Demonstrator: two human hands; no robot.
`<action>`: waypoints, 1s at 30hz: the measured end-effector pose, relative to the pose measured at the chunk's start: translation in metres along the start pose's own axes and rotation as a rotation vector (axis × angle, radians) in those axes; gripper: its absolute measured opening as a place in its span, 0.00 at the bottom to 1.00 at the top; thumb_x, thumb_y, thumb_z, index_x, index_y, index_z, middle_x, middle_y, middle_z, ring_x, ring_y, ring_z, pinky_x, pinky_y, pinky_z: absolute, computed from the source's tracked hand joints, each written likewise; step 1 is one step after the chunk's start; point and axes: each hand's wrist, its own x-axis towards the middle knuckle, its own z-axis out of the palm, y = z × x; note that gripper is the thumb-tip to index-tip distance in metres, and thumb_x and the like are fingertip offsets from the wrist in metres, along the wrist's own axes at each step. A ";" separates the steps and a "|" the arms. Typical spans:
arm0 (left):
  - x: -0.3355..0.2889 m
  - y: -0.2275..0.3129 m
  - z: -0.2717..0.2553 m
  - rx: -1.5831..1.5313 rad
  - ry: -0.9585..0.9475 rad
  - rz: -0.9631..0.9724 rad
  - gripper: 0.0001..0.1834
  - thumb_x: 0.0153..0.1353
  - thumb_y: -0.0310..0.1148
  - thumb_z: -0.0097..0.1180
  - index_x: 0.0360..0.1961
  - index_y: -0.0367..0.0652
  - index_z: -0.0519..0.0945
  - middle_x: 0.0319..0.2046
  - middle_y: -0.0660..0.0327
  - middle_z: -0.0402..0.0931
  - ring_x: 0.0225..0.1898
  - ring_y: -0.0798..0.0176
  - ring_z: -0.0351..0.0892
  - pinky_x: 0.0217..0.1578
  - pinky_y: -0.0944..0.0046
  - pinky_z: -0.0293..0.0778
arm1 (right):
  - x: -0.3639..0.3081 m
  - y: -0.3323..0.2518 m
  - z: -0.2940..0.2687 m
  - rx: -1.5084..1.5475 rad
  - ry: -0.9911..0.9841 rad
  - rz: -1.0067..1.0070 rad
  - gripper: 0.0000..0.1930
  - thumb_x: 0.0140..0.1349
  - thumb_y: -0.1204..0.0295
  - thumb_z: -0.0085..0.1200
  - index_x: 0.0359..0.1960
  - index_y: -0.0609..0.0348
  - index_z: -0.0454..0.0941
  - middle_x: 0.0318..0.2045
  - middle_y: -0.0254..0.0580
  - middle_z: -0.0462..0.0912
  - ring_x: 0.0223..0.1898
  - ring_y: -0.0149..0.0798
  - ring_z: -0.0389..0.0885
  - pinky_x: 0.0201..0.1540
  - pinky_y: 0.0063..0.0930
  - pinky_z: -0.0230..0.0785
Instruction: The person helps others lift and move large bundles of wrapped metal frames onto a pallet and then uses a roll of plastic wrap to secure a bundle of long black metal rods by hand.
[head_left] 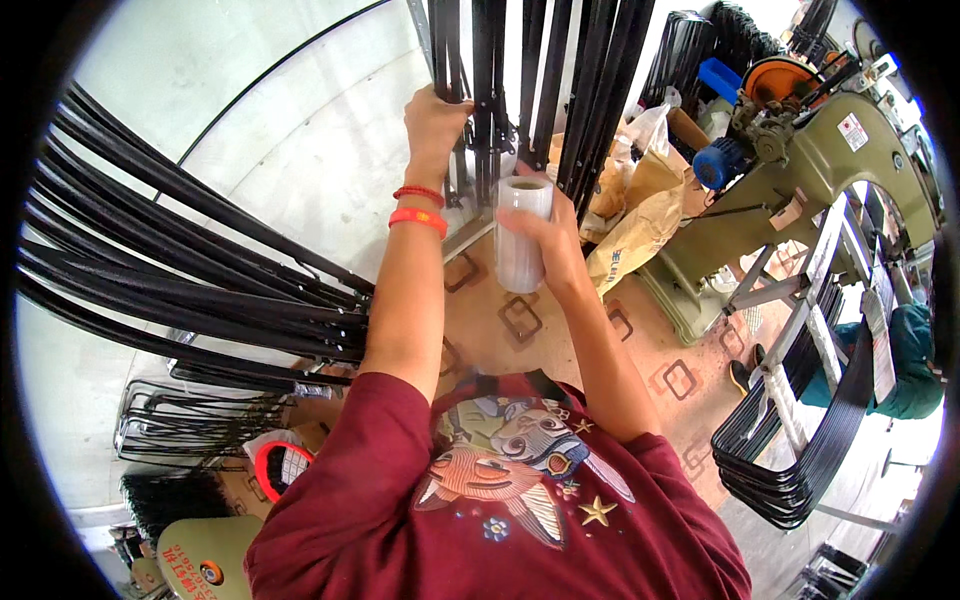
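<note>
My right hand [560, 235] is wrapped round a roll of clear stretch film [519, 265], its thumb across the front. The roll stands nearly upright, with its open core end facing up. Just left of it, my left hand [434, 125] grips the edge of a bundle of long black rods [487, 80] that stand upright against the white wall; its fingertips are partly hidden by the rods. The roll is close to the lower part of this bundle. Where the film's loose end runs, I cannot tell.
More black rods [200, 250] curve along the left wall. Brown paper sacks [645, 215] lie at the right, beside a green machine [780, 180] with a blue motor. A metal rack [800, 380] holds bent black rods, with a person in green trousers [905, 360] behind. A red-rimmed container [268, 470] stands lower left.
</note>
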 end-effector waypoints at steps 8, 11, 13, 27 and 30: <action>-0.005 -0.002 -0.001 -0.055 -0.053 0.026 0.13 0.42 0.34 0.62 0.27 0.35 0.78 0.22 0.52 0.77 0.27 0.56 0.78 0.30 0.63 0.71 | -0.023 -0.019 -0.036 -0.004 -0.124 0.041 0.23 0.37 0.68 0.56 0.38 0.66 0.69 0.34 0.45 0.76 0.34 0.34 0.74 0.38 0.26 0.66; -0.004 -0.011 -0.004 -0.247 -0.081 0.008 0.16 0.45 0.34 0.61 0.32 0.34 0.75 0.27 0.51 0.77 0.30 0.58 0.78 0.32 0.64 0.70 | -0.028 -0.028 -0.055 0.011 -0.127 -0.002 0.27 0.37 0.65 0.52 0.42 0.68 0.66 0.41 0.54 0.75 0.43 0.44 0.75 0.48 0.34 0.66; -0.011 -0.007 0.003 -0.170 0.355 0.247 0.13 0.48 0.31 0.58 0.32 0.36 0.73 0.27 0.57 0.74 0.28 0.63 0.73 0.31 0.66 0.69 | -0.028 -0.031 -0.063 0.001 -0.036 -0.055 0.28 0.37 0.64 0.52 0.42 0.69 0.66 0.41 0.55 0.74 0.43 0.45 0.74 0.48 0.34 0.65; -0.081 -0.001 0.048 -0.091 0.325 0.259 0.10 0.48 0.26 0.57 0.33 0.36 0.74 0.30 0.54 0.72 0.31 0.55 0.73 0.33 0.62 0.69 | -0.019 -0.029 -0.036 0.000 -0.169 -0.087 0.27 0.34 0.67 0.57 0.41 0.65 0.71 0.33 0.38 0.76 0.34 0.29 0.72 0.40 0.23 0.63; -0.081 0.002 0.050 -0.246 0.237 0.131 0.12 0.51 0.27 0.56 0.36 0.33 0.73 0.35 0.50 0.71 0.34 0.54 0.73 0.36 0.61 0.68 | -0.011 -0.028 -0.022 -0.005 -0.166 -0.080 0.34 0.34 0.65 0.59 0.48 0.66 0.68 0.35 0.40 0.74 0.36 0.30 0.71 0.43 0.23 0.62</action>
